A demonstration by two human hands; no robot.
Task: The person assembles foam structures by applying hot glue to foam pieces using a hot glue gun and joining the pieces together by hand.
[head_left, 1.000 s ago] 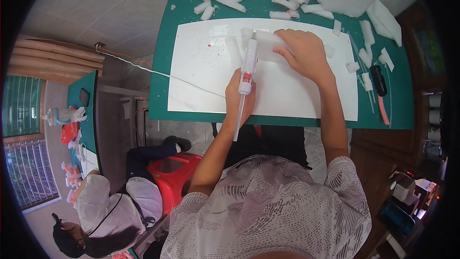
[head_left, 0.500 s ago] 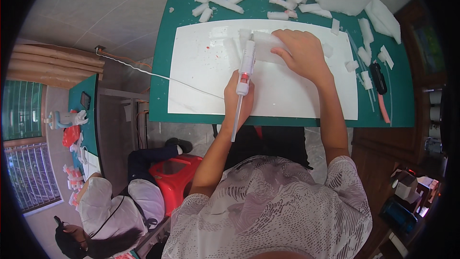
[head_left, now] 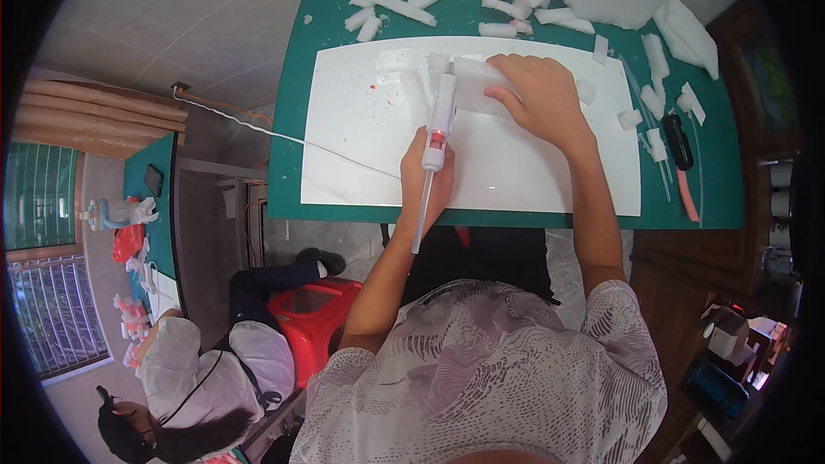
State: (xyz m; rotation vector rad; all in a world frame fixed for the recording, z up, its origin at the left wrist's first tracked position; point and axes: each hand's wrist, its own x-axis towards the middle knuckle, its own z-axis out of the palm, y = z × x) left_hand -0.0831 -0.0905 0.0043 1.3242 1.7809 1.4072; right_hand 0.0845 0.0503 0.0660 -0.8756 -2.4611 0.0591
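My left hand (head_left: 423, 174) is closed around the grip of a white hot glue gun (head_left: 441, 116) with a red part on its body. A clear glue stick (head_left: 422, 213) sticks out of its rear toward me. The gun's nozzle end points away from me, against the left end of a white foam piece (head_left: 479, 90). That foam is gripped by my right hand (head_left: 543, 96), thumb on the near side and fingers over the far edge. Another white foam strip (head_left: 414, 94) lies just left of the gun. The nozzle tip itself is hard to make out.
Under the work is a white board (head_left: 361, 180) on a green table mat (head_left: 288, 155). White foam pieces (head_left: 400, 7) lie along the back. At the right are glue sticks and a black-handled tool (head_left: 679, 142). A white cord (head_left: 258, 126) crosses from the left wall. Another person (head_left: 215, 369) sits at left.
Almost nothing differs. The glue gun's rear end has shifted very slightly, while my right hand and the foam stay in place.
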